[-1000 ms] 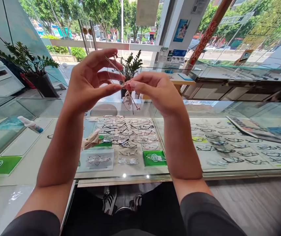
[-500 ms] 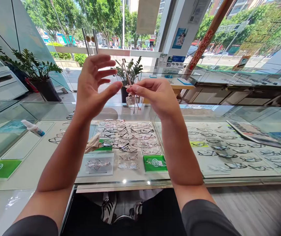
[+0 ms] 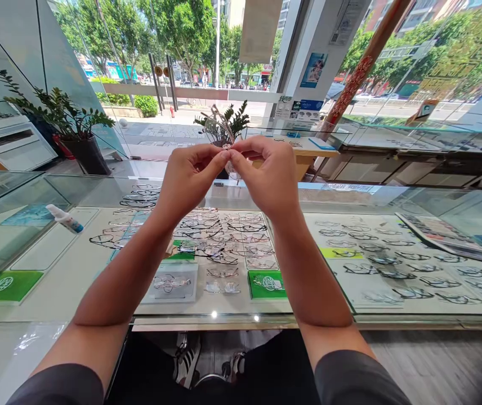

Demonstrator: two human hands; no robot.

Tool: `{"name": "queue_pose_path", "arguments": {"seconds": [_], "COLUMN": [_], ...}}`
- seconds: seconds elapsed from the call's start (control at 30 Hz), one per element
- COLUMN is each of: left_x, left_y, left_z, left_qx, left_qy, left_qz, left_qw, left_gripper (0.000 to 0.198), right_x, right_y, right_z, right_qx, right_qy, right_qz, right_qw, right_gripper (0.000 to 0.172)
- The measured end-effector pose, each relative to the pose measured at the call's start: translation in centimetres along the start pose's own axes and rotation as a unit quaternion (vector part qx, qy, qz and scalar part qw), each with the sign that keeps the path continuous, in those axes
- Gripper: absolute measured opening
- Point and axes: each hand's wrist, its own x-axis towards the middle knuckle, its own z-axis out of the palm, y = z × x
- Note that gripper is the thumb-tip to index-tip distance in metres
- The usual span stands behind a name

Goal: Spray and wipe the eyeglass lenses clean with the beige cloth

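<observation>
Metal glasses, thin ones, held up above the far side of the tabletop. Whose grip is it?

– Both. The left hand and the right hand meet at the tips, each pinching the glasses between thumb and forefinger.

– Which part do they pinch?

– Somewhere near the middle, I'd say; the fingertips cover the exact spot. A slim temple slants up above them, and part of a lens shows faintly below.

– Why so faint?

– Clear lens, fine wire, and the plant right behind, its dark leaves tangling with the outline.

– And underneath?

– Rows of frames, partly hidden by the left forearm. With the glass glare, I can't tell whether they lie on top or under the pane. Nearer are a grey tray and a green card, its right edge close against the other forearm.

– Anything cut off?

– Both dark sleeves, at the bottom edge. The bottle on the left shows whole, its label unreadable.
</observation>
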Motion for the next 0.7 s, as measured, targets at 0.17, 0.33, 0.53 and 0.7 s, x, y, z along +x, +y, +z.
{"name": "queue_pose_path", "arguments": {"seconds": [0.17,0.33,0.53,0.7], "left_x": [0.4,0.6,0.9,1.2], "left_y": [-0.3,-1.3,-2.3,-2.9], "left_z": [-0.3,-0.3,0.1,0.3], "left_qx": [-0.036,-0.048,-0.106,-0.137], "left_qy": [-0.001,0.015,0.058,0.07], "left_qz": [-0.045,-0.08,-0.113,-0.126], "left_qw": [0.998,0.996,0.986,0.98], "left_gripper": [0.043,0.04,0.027,0.018], "right_x": [0.0,-0.1,-0.1,-0.1], "right_y": [-0.2,-0.3,-0.7,-1.1], "right_z": [-0.1,-0.3,-0.5,-0.7], "right_qx": [-0.012,-0.007,0.003,-0.008], "right_qy": [-0.014,-0.044,-0.091,-0.114], "right_qz": [-0.009,0.003,0.015,0.024], "right_qw": [1.0,0.999,0.996,0.993], "right_gripper": [0.012,0.02,0.028,0.03]}}
